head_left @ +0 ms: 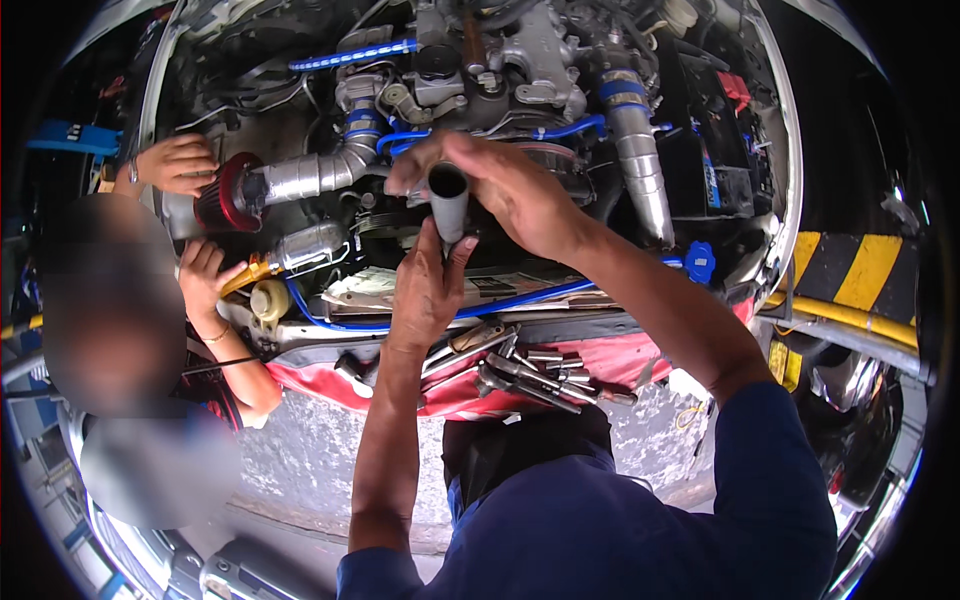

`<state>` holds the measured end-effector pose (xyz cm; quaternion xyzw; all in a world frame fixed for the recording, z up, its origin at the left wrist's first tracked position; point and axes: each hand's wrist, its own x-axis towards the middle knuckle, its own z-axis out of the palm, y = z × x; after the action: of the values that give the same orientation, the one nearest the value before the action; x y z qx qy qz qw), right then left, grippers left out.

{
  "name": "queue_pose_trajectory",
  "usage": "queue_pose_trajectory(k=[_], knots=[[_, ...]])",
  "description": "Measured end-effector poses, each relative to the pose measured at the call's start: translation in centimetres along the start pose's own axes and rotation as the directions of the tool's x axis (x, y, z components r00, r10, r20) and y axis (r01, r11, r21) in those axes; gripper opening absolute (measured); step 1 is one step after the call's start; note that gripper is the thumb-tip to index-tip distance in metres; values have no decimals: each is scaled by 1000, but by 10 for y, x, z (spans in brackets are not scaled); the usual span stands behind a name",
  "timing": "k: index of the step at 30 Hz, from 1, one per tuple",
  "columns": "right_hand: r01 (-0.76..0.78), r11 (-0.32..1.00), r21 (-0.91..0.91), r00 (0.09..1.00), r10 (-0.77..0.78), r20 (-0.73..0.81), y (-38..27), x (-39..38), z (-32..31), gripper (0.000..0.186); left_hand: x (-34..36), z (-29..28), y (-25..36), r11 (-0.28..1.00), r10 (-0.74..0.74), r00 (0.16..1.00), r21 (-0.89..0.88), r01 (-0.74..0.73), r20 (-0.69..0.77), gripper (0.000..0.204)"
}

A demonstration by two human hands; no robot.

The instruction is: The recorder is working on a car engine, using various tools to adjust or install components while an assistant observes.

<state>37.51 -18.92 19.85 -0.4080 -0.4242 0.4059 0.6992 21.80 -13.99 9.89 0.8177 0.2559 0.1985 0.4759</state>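
Observation:
A short grey metal pipe (450, 205) stands nearly upright over the front of an engine bay, its dark round mouth facing up. My left hand (430, 290) is closed on its lower end, thumb and fingers pinching the sides. Around the far side of the pipe's mouth curves my right hand (505, 190), cupped with the fingers apart and slightly blurred. Whether its fingers touch the pipe I cannot tell. Below my hands, a blue hose (540, 297) crosses the front of the bay above some newspaper (375, 287).
Wrenches and sockets (530, 375) lie on a red cover (440, 397) along the front edge. At left, a co-worker's hands (178, 165) are by a red cone air filter (230, 192) and a yellow-handled tool (250, 272). Silver ducts (638, 165) and a battery (712, 140) flank the engine.

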Motion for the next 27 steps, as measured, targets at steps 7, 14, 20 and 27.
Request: queue_pose_trajectory(k=[7, 14, 20, 27], knots=[[-452, 105, -886, 618, 753, -226, 151, -84, -91, 53, 6, 7, 23, 998, 11, 997, -65, -6, 75, 32], [-801, 255, -541, 452, 851, -267, 218, -81, -72, 43, -4, 2, 29, 970, -60, 998, -235, 59, 1, 29], [-817, 273, -508, 407, 898, -170, 256, -86, -69, 40, -1, -22, 33, 897, -121, 992, -432, 99, -24, 31], [-898, 328, -294, 406, 875, -264, 262, -89, -72, 39, -3, -53, 9, 869, -117, 985, -493, 40, -127, 35]])
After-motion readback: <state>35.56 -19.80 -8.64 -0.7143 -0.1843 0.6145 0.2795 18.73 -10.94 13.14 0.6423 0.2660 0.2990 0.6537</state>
